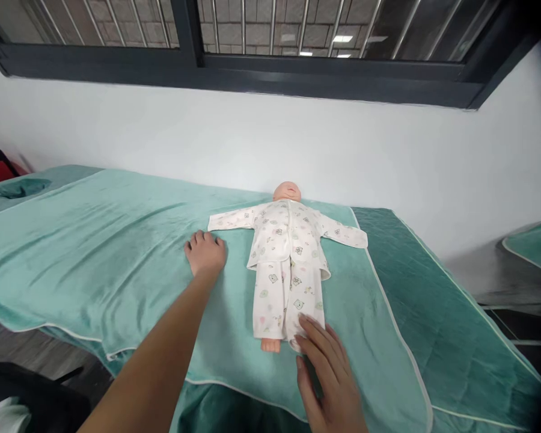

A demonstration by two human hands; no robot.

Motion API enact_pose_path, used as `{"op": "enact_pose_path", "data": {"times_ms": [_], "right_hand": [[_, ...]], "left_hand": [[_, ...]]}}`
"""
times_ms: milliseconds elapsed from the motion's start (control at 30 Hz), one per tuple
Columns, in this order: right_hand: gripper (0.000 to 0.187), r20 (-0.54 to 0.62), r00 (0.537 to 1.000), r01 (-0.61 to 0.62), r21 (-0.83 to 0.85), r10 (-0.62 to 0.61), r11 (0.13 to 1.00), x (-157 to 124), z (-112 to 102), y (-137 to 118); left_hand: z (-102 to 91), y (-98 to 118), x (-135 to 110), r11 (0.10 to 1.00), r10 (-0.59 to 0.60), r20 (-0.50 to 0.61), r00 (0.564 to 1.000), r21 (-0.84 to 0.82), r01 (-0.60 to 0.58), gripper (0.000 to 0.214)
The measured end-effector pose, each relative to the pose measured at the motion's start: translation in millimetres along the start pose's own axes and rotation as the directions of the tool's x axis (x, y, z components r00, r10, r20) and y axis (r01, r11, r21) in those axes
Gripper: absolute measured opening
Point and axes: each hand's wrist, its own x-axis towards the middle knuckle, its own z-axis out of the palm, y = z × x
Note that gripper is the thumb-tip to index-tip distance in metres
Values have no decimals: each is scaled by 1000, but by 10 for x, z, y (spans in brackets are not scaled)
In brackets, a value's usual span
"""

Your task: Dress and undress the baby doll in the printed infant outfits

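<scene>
A baby doll (287,258) lies on its back on a light green towel (117,252), head toward the wall, arms spread. It wears a white printed shirt and trousers. My left hand (205,252) rests palm down on the towel, fingers flat, just left of the doll's sleeve. My right hand (329,373) lies open with fingers stretched out, fingertips touching the hem of the doll's trouser leg, covering one foot. The other bare foot (270,345) shows.
The towel covers a padded table (433,313) with a darker green quilted cover, set against a white wall under a barred window. A second green-covered table (534,243) stands at the right. The table's front edge is near me.
</scene>
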Motion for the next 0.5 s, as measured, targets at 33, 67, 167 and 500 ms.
{"op": "enact_pose_path", "data": {"times_ms": [33,67,167,500], "right_hand": [[39,-7,1000,4,3,-4,1000,-20,9,4],[40,-9,1000,4,6,-4,1000,-43,21,7],[41,-7,999,-44,9,44,999,-100,55,3],[44,-65,986,-136,185,150,973,215,-113,81]], "left_hand": [[6,-2,1,1000,1,-5,1000,1,-1,48],[13,-5,3,1000,0,-8,1000,2,0,47],[28,-13,6,1000,-4,-8,1000,3,4,47],[15,-19,18,1000,5,-5,1000,21,-5,46]]}}
